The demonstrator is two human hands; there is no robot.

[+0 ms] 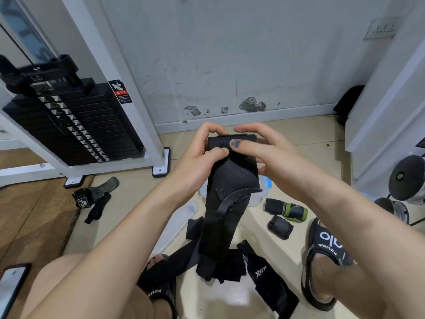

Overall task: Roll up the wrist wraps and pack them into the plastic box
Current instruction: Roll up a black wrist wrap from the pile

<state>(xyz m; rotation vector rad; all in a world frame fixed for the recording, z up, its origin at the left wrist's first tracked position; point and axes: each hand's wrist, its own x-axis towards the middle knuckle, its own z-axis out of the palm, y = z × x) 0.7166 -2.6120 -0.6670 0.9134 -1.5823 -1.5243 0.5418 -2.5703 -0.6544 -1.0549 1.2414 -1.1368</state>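
A long black wrist wrap (230,192) is held up in front of the person; its top end is pinched by the left hand (195,164), with fingers curled over the top edge and the thumb pressed on the front; the right hand (264,155) is curled round the other top corner, thumb on the cloth. The rest of the wrap hangs down below the hands and its tail is piled on the floor. The cloth looks soft, light and floppy, so it would best be gripped at the stiff top end and rolled tight from there. The plastic box (264,192) is just under the right wrist, mostly hidden; it may hold nothing yet. 2 rolled wraps (285,210) lie below the right arm; more loose wraps (269,279) lie near the feet.
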